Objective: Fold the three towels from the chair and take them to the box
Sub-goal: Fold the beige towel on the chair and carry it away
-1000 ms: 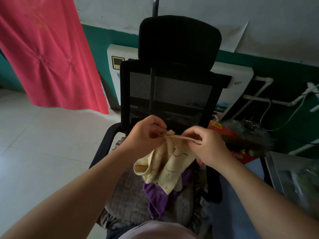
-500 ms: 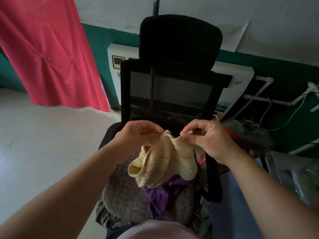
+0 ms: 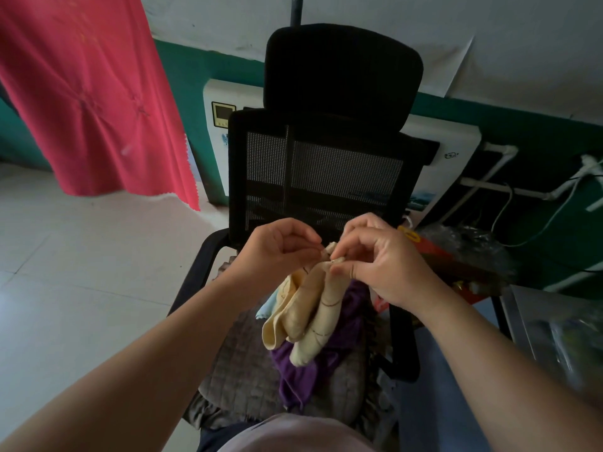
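A cream towel (image 3: 310, 311) with thin brown lines hangs bunched above the seat of a black mesh office chair (image 3: 323, 171). My left hand (image 3: 277, 252) and my right hand (image 3: 375, 262) pinch its top edge close together, fingertips almost touching. Under it on the grey quilted seat cushion (image 3: 241, 376) lies a crumpled purple towel (image 3: 303, 370). A pale blue towel (image 3: 267, 308) peeks out just left of the cream one. No box is recognisable in view.
A red cloth (image 3: 88, 102) hangs at the upper left over a pale tiled floor (image 3: 65, 288). A white appliance (image 3: 447, 164) stands behind the chair. Plastic-wrapped clutter (image 3: 463, 249) and a metal surface (image 3: 554, 324) crowd the right side.
My hands have come together at the towel's top edge, after holding it slightly apart. The cream towel now hangs narrower and longer, in folds.
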